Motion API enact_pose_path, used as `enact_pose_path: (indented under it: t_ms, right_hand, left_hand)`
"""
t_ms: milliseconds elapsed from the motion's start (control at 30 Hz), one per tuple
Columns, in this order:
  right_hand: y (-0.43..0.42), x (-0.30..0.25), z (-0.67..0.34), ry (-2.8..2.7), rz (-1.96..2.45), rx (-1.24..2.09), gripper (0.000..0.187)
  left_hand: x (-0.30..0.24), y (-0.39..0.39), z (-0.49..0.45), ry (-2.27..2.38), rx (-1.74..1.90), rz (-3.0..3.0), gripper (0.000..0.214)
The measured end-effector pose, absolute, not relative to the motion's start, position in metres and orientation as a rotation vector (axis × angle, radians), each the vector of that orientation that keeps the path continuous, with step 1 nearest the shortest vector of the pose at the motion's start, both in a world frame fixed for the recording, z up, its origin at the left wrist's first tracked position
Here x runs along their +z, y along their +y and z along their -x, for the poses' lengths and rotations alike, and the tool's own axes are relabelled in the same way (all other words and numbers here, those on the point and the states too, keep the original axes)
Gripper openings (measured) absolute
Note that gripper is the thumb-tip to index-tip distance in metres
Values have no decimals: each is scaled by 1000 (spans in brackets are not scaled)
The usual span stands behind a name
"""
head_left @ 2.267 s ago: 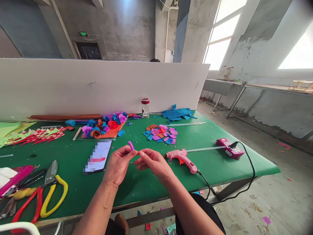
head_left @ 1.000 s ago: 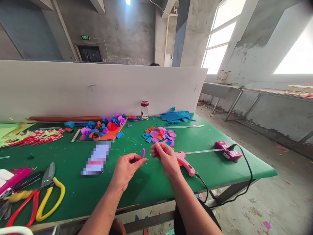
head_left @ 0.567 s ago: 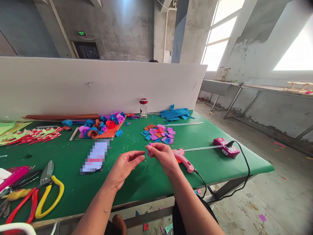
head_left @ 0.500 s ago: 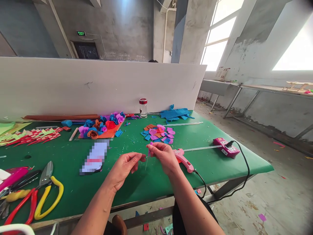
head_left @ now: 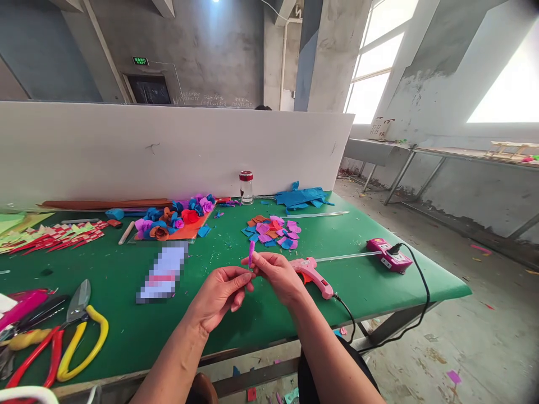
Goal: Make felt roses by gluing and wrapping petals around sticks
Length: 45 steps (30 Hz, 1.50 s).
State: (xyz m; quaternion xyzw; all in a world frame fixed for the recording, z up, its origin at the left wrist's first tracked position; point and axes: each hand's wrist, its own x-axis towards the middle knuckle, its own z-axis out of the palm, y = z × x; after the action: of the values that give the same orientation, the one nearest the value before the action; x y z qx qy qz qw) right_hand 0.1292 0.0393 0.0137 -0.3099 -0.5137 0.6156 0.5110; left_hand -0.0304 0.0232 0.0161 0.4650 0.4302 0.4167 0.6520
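Note:
My right hand (head_left: 275,272) pinches a small rolled piece of purple crepe paper (head_left: 251,252), which stands upright above the fingertips. Just below it, my left hand (head_left: 225,289) has thumb and forefinger pressed together, meeting the right fingertips; what lies between them is too small to make out. Beside my right wrist rests a pink glue gun (head_left: 314,275) with a clear glue stick (head_left: 347,256) in its back. Beyond the hands lies a loose pile of purple, blue and orange paper petals (head_left: 273,229).
Finished paper flowers (head_left: 174,216) lie at the back left, near a phone (head_left: 162,272) with a blurred screen. Pliers (head_left: 54,342) and yellow-handled shears (head_left: 82,331) sit front left. A glass jar (head_left: 246,188), blue paper (head_left: 303,196) and a pink power strip (head_left: 389,254) are farther off.
My left hand has moved right and up, closing the gap to my right fingertips. The purple piece now stands higher above the fingers, and the thin strand below it is no longer visible.

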Motion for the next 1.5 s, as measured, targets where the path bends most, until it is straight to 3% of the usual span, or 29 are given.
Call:
enact_pose_path:
  t_ms: [333, 733, 900, 1000, 1133, 1500]
  right_hand:
    - [39, 14, -124, -1140, 835, 1413, 35]
    - [42, 9, -135, -1242, 758, 1449, 48]
    - [48, 4, -133, -1108, 872, 1224, 36]
    - [46, 5, -128, -1089, 863, 1253, 33]
    - [43, 7, -122, -1138, 839, 1333, 33]
    - [45, -1, -113, -1194, 927, 1112, 39]
  left_hand:
    - [14, 22, 28, 1097, 1042, -1130, 36]
    - [12, 24, 27, 1105, 1109, -1111, 35]
    - [12, 25, 27, 1128, 1122, -1097, 37]
    - [13, 24, 25, 1134, 1129, -1110, 37]
    - [14, 22, 22, 1158, 1135, -1171, 37]
    - [11, 23, 19, 1094, 1146, -1157, 38]
